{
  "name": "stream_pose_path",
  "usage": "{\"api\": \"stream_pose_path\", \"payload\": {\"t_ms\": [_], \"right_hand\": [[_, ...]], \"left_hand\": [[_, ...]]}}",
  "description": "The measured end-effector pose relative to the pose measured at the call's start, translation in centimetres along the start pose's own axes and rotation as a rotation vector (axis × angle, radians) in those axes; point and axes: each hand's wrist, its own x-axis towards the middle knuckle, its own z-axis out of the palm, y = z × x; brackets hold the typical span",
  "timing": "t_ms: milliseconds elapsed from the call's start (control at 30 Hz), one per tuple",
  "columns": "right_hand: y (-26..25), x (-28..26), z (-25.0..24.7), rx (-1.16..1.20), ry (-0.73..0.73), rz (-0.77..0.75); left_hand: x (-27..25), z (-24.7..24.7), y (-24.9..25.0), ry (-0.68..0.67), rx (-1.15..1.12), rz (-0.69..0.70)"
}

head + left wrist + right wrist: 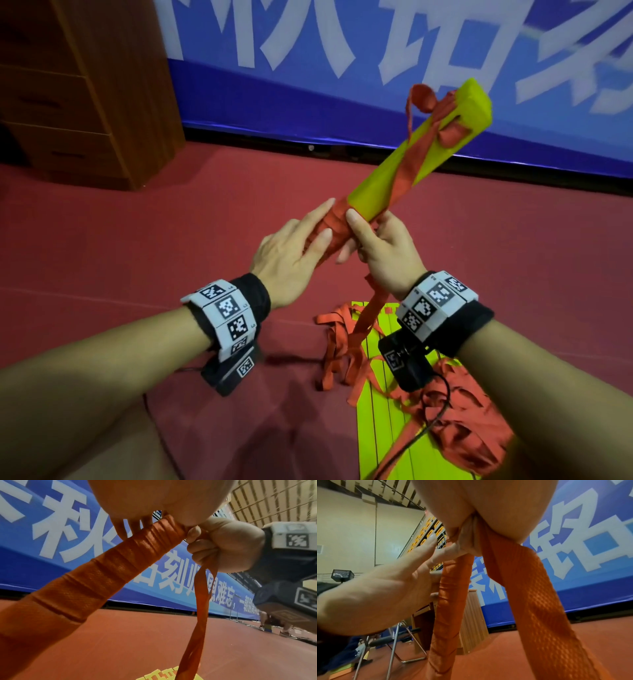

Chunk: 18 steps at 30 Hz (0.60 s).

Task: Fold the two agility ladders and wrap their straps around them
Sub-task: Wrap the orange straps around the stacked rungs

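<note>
Yellow-green folded ladder (416,161), spiralled in red strap (402,161): right hand (383,253) fingers pinch it, left hand (291,250) fingers spread against windings.

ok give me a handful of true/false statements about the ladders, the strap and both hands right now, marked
1. The right hand grips the loose red strap. True.
2. The folded ladder bundle lies flat on the floor. False: it is held up in the air, tilted.
3. The left hand rests straight fingers on the bundle's wrapped end. True.
4. The second ladder is already wrapped. False: it lies on the red floor with its straps loose.
5. The strap covers the whole bundle. False: yellow still shows along the upper part.
</note>
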Motion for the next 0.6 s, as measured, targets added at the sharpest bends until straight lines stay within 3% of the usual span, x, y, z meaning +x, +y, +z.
{"api": "stream_pose_path", "payload": {"t_ms": [167, 433, 600], "right_hand": [[0.8, 0.2, 0.1, -0.013, 0.029, 0.064], [1.2, 0.3, -0.9, -0.164, -0.005, 0.141], [0.2, 0.1, -1.9, -0.154, -0.056, 0.126]], "left_hand": [[-1.0, 0.9, 0.2, -0.03, -0.2, -0.09], [-0.5, 0.1, -0.3, 0.017, -0.126, -0.155], [-0.2, -0.2, -0.8, 0.01, -0.23, -0.146]]}}
